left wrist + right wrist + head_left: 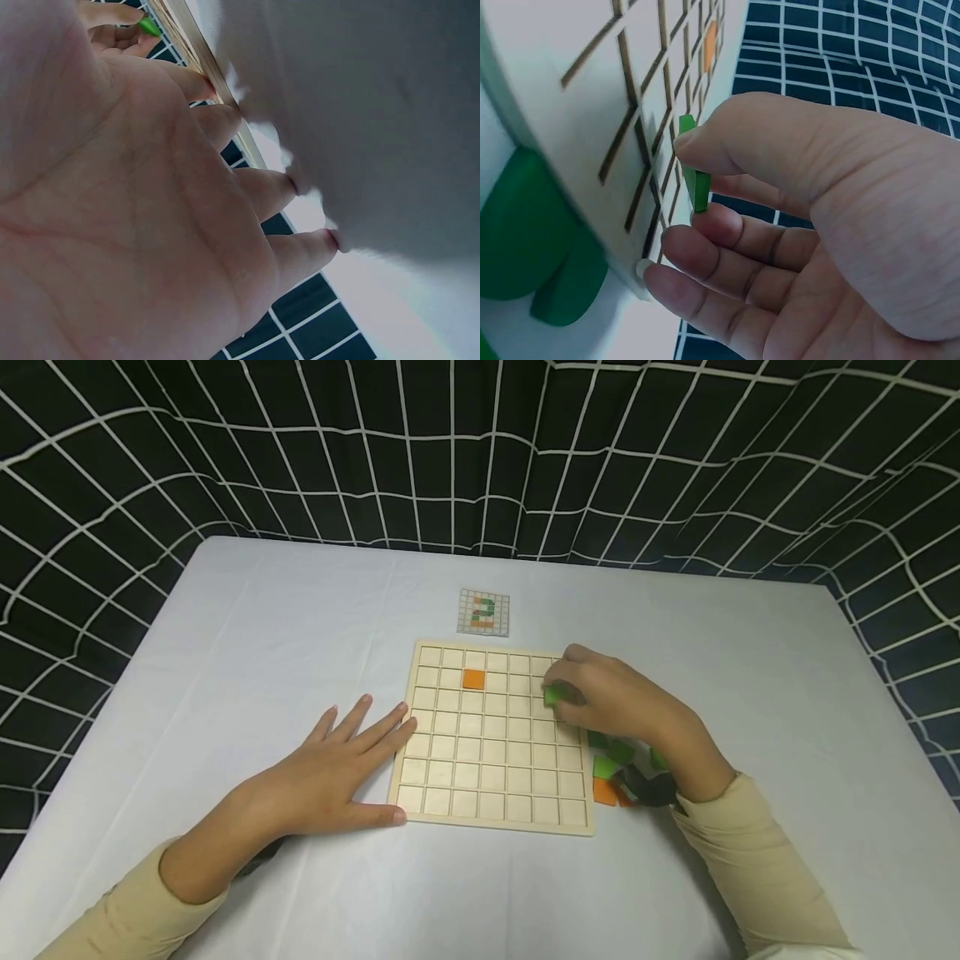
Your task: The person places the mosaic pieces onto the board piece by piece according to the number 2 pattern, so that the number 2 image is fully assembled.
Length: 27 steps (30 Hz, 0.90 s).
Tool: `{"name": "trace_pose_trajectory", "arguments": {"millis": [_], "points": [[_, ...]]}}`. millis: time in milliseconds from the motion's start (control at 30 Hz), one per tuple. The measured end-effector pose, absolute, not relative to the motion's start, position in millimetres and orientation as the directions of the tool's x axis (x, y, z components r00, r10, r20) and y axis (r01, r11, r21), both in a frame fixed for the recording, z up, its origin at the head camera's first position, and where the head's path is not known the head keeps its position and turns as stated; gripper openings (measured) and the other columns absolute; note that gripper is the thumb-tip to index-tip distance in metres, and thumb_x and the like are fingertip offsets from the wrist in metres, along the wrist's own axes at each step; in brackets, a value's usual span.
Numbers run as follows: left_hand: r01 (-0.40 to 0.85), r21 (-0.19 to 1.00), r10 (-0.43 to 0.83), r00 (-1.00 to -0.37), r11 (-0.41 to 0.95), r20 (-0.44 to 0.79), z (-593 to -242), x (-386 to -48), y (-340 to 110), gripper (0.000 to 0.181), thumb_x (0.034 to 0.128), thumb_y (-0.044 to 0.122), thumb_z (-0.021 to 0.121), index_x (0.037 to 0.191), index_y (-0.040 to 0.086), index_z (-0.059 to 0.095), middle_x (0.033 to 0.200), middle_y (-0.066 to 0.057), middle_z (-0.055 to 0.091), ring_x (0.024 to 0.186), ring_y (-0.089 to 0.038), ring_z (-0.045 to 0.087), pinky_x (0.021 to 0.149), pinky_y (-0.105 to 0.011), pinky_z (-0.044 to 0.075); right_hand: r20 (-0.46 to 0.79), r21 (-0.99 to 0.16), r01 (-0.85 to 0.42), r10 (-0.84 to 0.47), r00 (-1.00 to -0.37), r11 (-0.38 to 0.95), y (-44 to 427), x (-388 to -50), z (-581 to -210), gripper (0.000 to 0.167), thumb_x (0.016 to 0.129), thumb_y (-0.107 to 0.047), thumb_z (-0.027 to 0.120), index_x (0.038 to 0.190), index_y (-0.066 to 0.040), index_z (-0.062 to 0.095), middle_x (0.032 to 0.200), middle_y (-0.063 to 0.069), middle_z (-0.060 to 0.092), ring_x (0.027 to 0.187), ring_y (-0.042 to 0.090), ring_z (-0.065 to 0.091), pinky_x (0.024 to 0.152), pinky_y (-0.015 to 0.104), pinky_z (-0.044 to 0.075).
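A pale wooden grid board [480, 752] lies on the white table, with one orange square tile [473, 679] set in a cell of its second row. My right hand [615, 693] is over the board's right edge and pinches a green tile [697, 180] between thumb and fingers. With fingers spread, my left hand [322, 781] rests at the board's left edge, its thumb and nearest fingertips touching the frame. In the left wrist view the left palm [150, 202] fills much of the picture, and the other fingertips meet the white cloth.
Beyond the board lies a small pattern card [483, 612] with a green and orange figure on a grid. Loose green tiles [620, 751], orange tiles [604, 792] and a dark object lie right of the board, partly under the right forearm. A black cloth with white lines [480, 460] surrounds the table.
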<state>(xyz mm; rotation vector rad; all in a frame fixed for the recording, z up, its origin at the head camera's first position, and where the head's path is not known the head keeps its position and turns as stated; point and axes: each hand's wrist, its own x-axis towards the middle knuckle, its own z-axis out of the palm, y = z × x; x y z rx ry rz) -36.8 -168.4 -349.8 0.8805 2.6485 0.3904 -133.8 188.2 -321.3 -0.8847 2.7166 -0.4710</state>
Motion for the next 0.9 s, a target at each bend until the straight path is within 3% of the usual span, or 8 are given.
{"name": "trace_pose_trajectory", "arguments": {"millis": [567, 900], "points": [[0.532, 0.354, 0.619, -0.757, 0.769, -0.209, -349, -37, -169, 0.100, 0.0884, 0.073, 0.055, 0.162, 0.017, 0.018, 0.167, -0.003, 0.010, 0.150, -0.044, 0.002, 0.111, -0.071, 0.008, -0.078, -0.346, -0.616, -0.676, -0.733, 0.708, 164, -144, -319, 0.023, 0.084, -0.007, 0.071, 0.107, -0.006, 0.073, 0.091, 0.003, 0.056, 0.075, 0.017, 0.051, 0.067, 0.032, 0.047], [0.537, 0.353, 0.623, -0.756, 0.766, -0.203, -351, -37, -169, 0.100, 0.0882, 0.074, 0.054, 0.162, 0.018, 0.018, 0.167, -0.003, 0.010, 0.150, -0.045, 0.003, 0.111, -0.072, 0.008, -0.079, -0.350, -0.647, -0.709, -0.700, 0.678, 147, -151, -320, 0.022, 0.088, -0.007, 0.073, 0.110, -0.005, 0.073, 0.097, 0.006, 0.060, 0.082, 0.018, 0.055, 0.074, 0.032, 0.050]]}}
